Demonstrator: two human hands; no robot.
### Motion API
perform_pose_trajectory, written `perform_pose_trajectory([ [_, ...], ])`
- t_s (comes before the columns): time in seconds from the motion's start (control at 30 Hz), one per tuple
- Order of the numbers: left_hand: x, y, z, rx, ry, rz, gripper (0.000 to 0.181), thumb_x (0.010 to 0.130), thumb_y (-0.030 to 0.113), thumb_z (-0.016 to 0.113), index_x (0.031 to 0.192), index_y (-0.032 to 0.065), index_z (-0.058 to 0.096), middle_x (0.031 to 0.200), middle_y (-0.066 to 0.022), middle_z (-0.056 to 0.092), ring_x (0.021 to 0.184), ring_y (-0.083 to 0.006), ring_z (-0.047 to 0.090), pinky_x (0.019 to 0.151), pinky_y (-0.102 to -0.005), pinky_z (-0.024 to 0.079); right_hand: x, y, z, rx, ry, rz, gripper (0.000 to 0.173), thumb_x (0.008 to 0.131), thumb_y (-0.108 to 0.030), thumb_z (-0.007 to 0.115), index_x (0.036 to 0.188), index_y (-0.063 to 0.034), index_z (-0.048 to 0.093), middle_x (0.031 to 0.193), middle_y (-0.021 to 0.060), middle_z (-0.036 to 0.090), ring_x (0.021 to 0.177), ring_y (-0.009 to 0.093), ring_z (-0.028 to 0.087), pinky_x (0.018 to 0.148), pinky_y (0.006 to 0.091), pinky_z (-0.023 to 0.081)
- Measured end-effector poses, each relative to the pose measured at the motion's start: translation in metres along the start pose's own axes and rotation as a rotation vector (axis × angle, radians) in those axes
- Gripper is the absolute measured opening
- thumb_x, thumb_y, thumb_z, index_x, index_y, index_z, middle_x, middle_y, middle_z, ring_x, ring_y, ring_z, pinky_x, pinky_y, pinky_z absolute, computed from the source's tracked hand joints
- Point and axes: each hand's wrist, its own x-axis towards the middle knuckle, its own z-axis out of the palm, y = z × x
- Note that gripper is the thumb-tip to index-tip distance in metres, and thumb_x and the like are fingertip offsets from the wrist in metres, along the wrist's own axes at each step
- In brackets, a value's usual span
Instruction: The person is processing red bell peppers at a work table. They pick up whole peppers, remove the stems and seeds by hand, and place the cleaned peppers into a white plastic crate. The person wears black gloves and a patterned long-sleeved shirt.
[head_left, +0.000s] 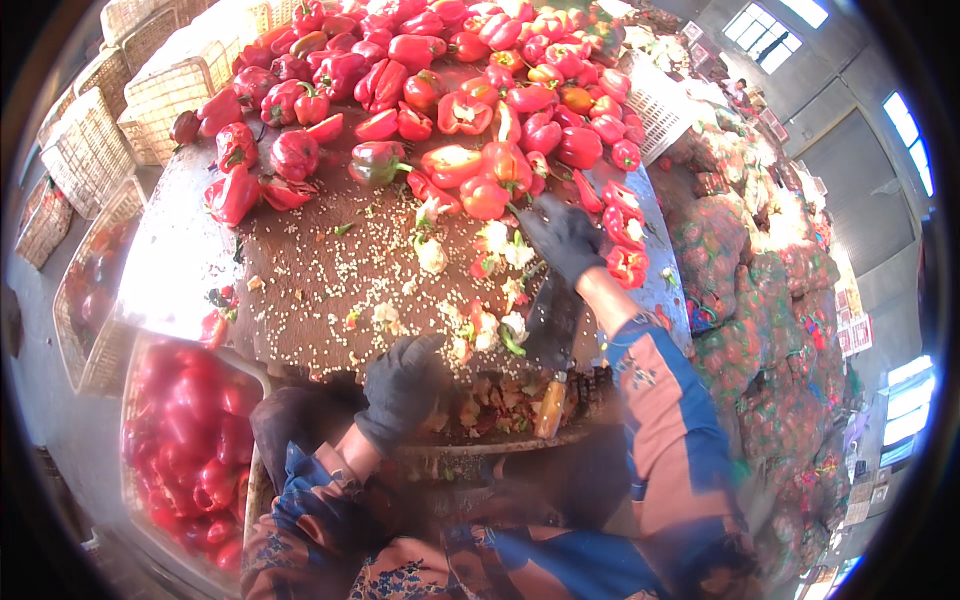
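My right hand (561, 236), in a dark glove, reaches over the table among red pepper pieces. Its fingertips are beside a red bell pepper (484, 198) with a green stem; whether they grip it cannot be told. Below that hand lies a broad-bladed knife (555, 319), its wooden handle (551, 409) jutting past the table's near edge. My left hand (403, 386), gloved too, is curled at that edge with nothing visible in it. Between the hands lie cut-out pepper cores (486, 330) and scattered seeds. Halved peppers (450, 165) and whole ones are heaped at the back of the brown tabletop (300, 300).
A crate of red peppers (187, 450) stands at my left, with stacked woven crates (90, 150) behind. A container of pepper scraps (480, 409) sits below the table edge. Filled mesh sacks (780, 360) are piled on the right. A person (739, 91) is far off.
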Motion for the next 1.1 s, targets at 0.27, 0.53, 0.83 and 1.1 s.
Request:
perform_pose_trajectory([
  [0.27,0.025,-0.006,-0.001,-0.052,0.143,-0.058,0.024,0.073,0.003,0.055,0.096,0.0098,0.057,0.078,-0.0104,0.059,0.065,-0.0288,0.058,0.057,-0.0348,0.047,0.068,-0.025,0.047,0.139,-0.226,0.562,0.049,0.071,-0.05,0.052,0.094,-0.0069,0.056,0.09,0.0201,0.059,0.085,0.032,0.059,0.074,0.0397,0.046],
  [0.53,0.021,-0.018,0.002,-0.94,0.102,-0.606,0.038,0.082,0.017,0.056,0.114,-0.0002,0.048,0.085,-0.0071,0.058,0.075,-0.0172,0.057,0.069,-0.0265,0.046,0.011,-0.048,-0.009,0.713,-0.12,0.52,0.03,0.068,-0.025,0.065,0.092,-0.0079,0.059,0.097,0.0155,0.058,0.086,0.034,0.056,0.075,0.0389,0.045],
  [0.83,0.045,-0.005,0.001,-1.546,0.024,-0.749,0.043,0.086,0.02,0.049,0.124,0.0029,0.039,0.109,-0.0113,0.053,0.088,-0.0179,0.055,0.069,-0.0279,0.048,-0.057,-0.144,-0.045,0.558,0.06,-0.225,0.045,0.068,-0.013,0.066,0.108,-0.0018,0.049,0.113,0.0193,0.048,0.099,0.036,0.049,0.083,0.0402,0.042],
  [1.1,0.042,-0.006,-0.023,-1.2,0.054,-0.589,0.045,0.087,0.026,0.05,0.123,0.0008,0.039,0.1,-0.0079,0.056,0.09,-0.0127,0.053,0.074,-0.0254,0.045,-0.029,-0.136,-0.062,0.644,-0.307,0.074,0.041,0.075,-0.024,0.059,0.108,-0.0015,0.048,0.076,0.0205,0.059,0.072,0.035,0.059,0.064,0.0412,0.046],
])
